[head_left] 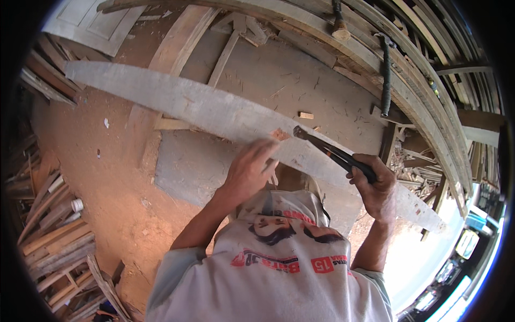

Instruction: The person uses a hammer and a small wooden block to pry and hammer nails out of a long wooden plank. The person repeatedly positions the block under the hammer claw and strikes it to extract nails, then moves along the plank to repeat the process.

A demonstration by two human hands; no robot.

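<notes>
Black pincers [338, 153] held above a long pale plank [204, 104]

Nearest, a printed grey shirt [268, 290] fills the lower middle of the frame. Right of centre, the right hand [375, 185] is closed around the pincers' handles; their head points toward the frame's middle, over the plank, though contact cannot be told. The left hand [252, 169], blurred near the centre, has bent fingers beside the plank's near edge; whether it grips anything cannot be told. The plank slants from upper left to lower right. Beyond lie a small wood block [306, 115] and, upper right, a hammer [386, 75] on curved beams [429, 102].
</notes>
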